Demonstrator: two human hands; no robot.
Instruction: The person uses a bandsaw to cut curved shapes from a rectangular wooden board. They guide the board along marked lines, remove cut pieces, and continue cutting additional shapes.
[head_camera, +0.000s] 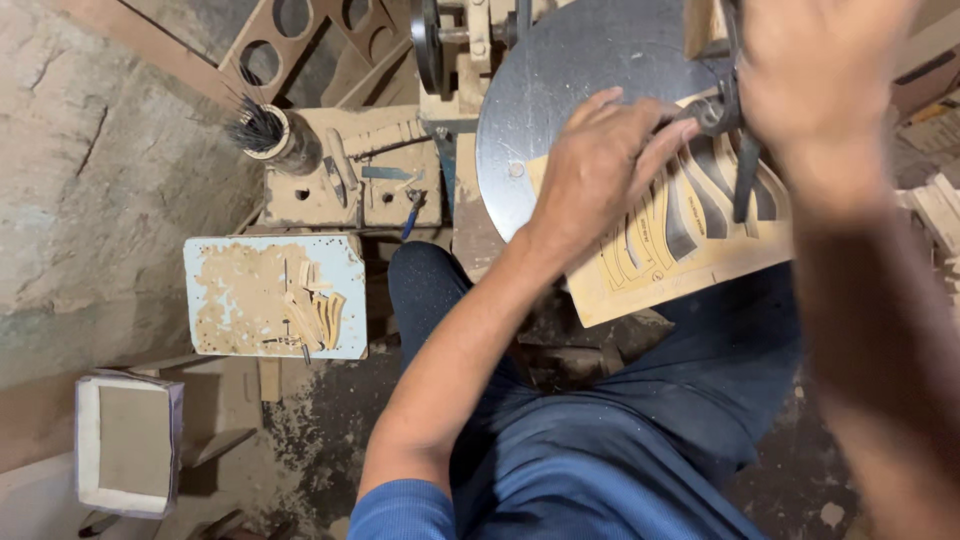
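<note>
A flat wooden board (660, 275) with curved slots cut through it lies on the round grey metal table (560, 80) of a saw machine. My left hand (600, 160) presses down on the board's upper left part, fingers spread toward a dark metal clamp (715, 112) on the machine. My right hand (815, 85) is raised close to the camera at the upper right, blurred, above the clamp; whether it holds anything cannot be made out. Dark blue trousers (620, 440) fill the lower middle.
A small light blue stool (215, 300) at the left carries several curved wooden offcuts (318, 318). Behind it a wooden block (310, 190) holds a tin of thin blades (262, 130) and hand tools. A white box (128, 440) stands at the lower left. Sawdust covers the floor.
</note>
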